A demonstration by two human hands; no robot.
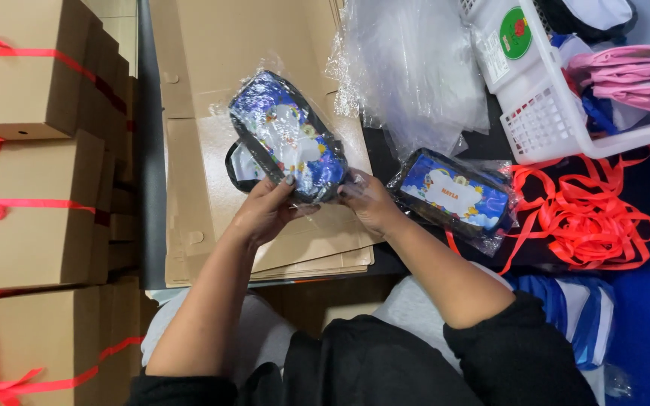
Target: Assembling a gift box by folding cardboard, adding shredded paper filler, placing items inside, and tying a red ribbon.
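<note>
Biggest thing I've got in view is the stack of flat cardboard sheets (212,68), spreading out under and beyond both hands. Off to the far left of the left hand I see cardboard boxes (28,71) piled up, each tied with red ribbon. Up and to the right of the right hand there's a white plastic basket (543,120) with pink fabric showing in it, and between that basket and the hands a heap of clear plastic bags (415,68). Just below the basket, right of the right hand, a tangle of loose red ribbon (588,214) lies on the dark surface.

Now the smaller stuff. Both hands are up on a blue patterned pouch (287,135) wrapped in clear film, tilted, lifted above the cardboard sheets. My left hand (263,214) is grasping its lower edge, fingers curled over the near side. My right hand (366,201) is pinching the film at the pouch's lower right corner. Just beside the right hand, touching or nearly touching its outer side, a second blue pouch (453,194) in film lies flat, with a white panel on its face.
</note>
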